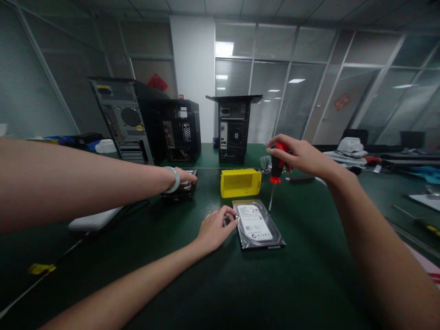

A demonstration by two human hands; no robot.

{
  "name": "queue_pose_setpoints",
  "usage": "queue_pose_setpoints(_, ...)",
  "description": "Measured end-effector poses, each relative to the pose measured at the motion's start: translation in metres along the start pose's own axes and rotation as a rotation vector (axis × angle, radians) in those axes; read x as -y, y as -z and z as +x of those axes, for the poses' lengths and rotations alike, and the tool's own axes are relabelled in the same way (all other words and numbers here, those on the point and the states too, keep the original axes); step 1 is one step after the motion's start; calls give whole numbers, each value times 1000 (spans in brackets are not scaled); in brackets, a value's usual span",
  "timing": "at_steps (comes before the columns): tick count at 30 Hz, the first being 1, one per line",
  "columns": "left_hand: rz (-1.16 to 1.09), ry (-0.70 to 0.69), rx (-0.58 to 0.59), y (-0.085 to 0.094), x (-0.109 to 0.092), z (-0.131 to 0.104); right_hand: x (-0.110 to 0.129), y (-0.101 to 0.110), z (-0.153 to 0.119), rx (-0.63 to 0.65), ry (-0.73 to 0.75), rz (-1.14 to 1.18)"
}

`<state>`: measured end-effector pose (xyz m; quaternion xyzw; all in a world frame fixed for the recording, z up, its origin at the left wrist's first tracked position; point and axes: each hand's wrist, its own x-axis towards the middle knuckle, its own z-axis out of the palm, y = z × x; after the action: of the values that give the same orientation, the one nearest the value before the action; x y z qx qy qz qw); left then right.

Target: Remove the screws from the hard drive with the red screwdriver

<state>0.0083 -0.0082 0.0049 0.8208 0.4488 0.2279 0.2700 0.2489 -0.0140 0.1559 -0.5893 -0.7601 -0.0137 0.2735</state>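
Note:
A hard drive (pixel 254 223) with a white label lies flat on the green table. The curled fingers of my left hand (pixel 217 230) grip its left edge, thumb and index finger close together. My right hand (pixel 292 153) is closed around the red and black handle of a screwdriver (pixel 276 170). Its shaft points down, and the tip meets the drive's right edge; whether it sits in a screw is too small to tell. Just behind the drive stands a yellow plastic bin (pixel 240 184), its open side facing me.
From the left, another person's arm (pixel 137 181) with a pale bracelet reaches to a stack of hard drives (pixel 180 190). Several computer cases (pixel 233 133) stand at the back. A white device (pixel 94 219) with a cable lies left; another screwdriver (pixel 428 225) lies far right.

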Motion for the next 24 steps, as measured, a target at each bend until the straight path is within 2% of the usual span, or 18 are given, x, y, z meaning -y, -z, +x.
queue_pose_setpoints(8,13,-5,15,0,4,1,1,2,0,-11,-36,-3)
queue_pose_setpoints(11,78,-77,-73,1,-3,-5,-1,2,1,-12,-18,4)
queue_pose_setpoints(13,194,-219,-187,-1,-14,-15,-1,1,2,-11,-15,0)
queue_pose_setpoints(17,338,-683,-145,-15,-43,-44,-1,1,2,-14,-17,-13)
queue_pose_setpoints(19,386,-863,-153,-26,-53,-57,0,1,2,-20,-16,-13)
queue_pose_setpoints(22,444,-959,-159,-36,-57,-66,0,1,1,-21,-16,-14)
queue_pose_setpoints(24,478,-958,-128,-32,-57,-64,0,1,1,-22,-19,-13)
